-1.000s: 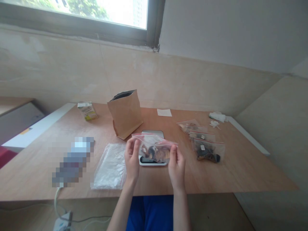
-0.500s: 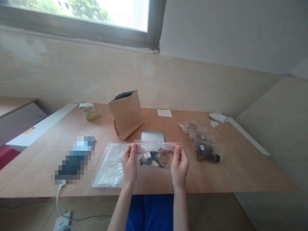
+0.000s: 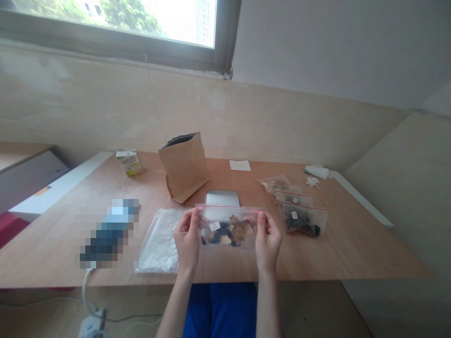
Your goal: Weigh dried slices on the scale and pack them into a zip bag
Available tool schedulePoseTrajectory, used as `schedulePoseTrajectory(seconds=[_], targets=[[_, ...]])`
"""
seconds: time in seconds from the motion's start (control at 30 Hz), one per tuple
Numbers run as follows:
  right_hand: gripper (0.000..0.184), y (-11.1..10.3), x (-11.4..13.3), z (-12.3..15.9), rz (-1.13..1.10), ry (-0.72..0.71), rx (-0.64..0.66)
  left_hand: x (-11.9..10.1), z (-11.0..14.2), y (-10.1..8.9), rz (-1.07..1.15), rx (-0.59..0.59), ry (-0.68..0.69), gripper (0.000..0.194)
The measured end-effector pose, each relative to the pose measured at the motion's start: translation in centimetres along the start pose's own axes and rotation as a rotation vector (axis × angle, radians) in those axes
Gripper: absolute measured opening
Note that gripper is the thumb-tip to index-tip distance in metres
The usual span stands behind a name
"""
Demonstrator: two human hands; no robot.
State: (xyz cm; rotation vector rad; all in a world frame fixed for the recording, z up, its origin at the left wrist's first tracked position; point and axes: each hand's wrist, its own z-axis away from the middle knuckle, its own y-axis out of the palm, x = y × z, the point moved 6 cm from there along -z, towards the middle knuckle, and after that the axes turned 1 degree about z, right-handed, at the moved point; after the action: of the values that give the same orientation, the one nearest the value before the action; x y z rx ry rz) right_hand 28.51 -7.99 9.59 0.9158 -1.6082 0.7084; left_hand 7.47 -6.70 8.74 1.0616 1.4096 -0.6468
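Observation:
A clear zip bag point(image 3: 243, 233) of dried brown and black slices, with a small white label, is stretched level above the table's near part. My left hand point(image 3: 187, 237) pinches its upper left corner, and my right hand point(image 3: 268, 238) pinches the upper right corner. The red zip strip runs along the top and looks straight; whether it is sealed I cannot tell. Behind the bag sits a silver flat device point(image 3: 222, 198), partly covered by it. Under and beside my left hand lies a stack of clear plastic bags point(image 3: 158, 244).
Several filled zip bags point(image 3: 303, 220) overlap on the right. An open brown paper pouch point(image 3: 185, 169) stands behind. Also on the table point(image 3: 352, 249) are a small carton point(image 3: 130, 163), a white paper point(image 3: 240, 165), a white crumpled item point(image 3: 313, 182) and a blurred-out dark object point(image 3: 109, 234) with a cable.
My right hand has shifted slightly right and my left slightly left, so the zip bag is pulled a little wider and its slices have shifted. Both hands keep their hold.

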Motion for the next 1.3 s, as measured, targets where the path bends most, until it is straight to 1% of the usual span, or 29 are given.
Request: schedulePoseTrajectory(seconds=[0.13,0.2,0.3,0.4,0.47,0.57,0.63,0.7,0.8,0.9,0.97,1.07,1.17,1.3], targets=[[0.04,0.2,0.4,0.0,0.044,-0.042,0.04,-0.3,0.0,-0.2,-0.039,-0.029,0.0,0.027],[0.038,0.1,0.6,0.0,0.054,-0.073,0.016,-0.4,0.1,-0.3,-0.049,-0.031,-0.002,0.028],[0.034,0.0,0.8,0.2,0.041,-0.103,-0.032,-0.8,0.2,-0.5,-0.058,-0.047,0.036,0.029],[0.033,0.1,0.7,0.3,0.019,-0.099,-0.042,-0.8,0.3,-0.7,-0.054,-0.093,0.063,0.029],[0.034,0.2,0.4,0.2,0.004,-0.079,-0.056,-0.6,0.2,-0.6,-0.032,-0.099,0.053,0.029],[0.036,0.5,-0.3,0.1,-0.01,-0.023,-0.054,0.2,0.1,-0.2,0.058,-0.083,-0.007,0.03],[0.035,0.9,-0.6,0.1,-0.029,-0.002,-0.014,0.7,0.1,0.1,0.129,-0.074,-0.048,0.032],[0.032,1.5,-0.7,0.1,-0.051,-0.015,0.045,0.9,0.1,0.4,0.165,-0.05,-0.072,0.032],[0.025,1.9,-0.3,0.2,-0.049,-0.063,0.096,0.9,0.2,0.6,0.139,0.011,-0.092,0.031],[0.024,1.6,0.0,0.2,-0.036,-0.082,0.065,0.8,0.1,0.7,0.078,0.087,-0.076,0.029],[0.023,1.5,0.2,0.2,-0.036,-0.087,0.06,0.9,0.0,0.7,0.061,0.117,-0.07,0.027],[0.024,1.5,0.1,0.3,-0.04,-0.087,0.074,1.1,-0.1,0.4,0.064,0.1,-0.071,0.024],[0.031,1.3,-0.2,0.2,-0.024,-0.089,0.085,1.0,-0.1,0.2,0.089,0.082,-0.08,0.024],[0.035,1.2,-0.7,0.1,-0.021,-0.054,0.103,1.0,0.0,0.2,0.107,0.081,-0.138,0.025]])
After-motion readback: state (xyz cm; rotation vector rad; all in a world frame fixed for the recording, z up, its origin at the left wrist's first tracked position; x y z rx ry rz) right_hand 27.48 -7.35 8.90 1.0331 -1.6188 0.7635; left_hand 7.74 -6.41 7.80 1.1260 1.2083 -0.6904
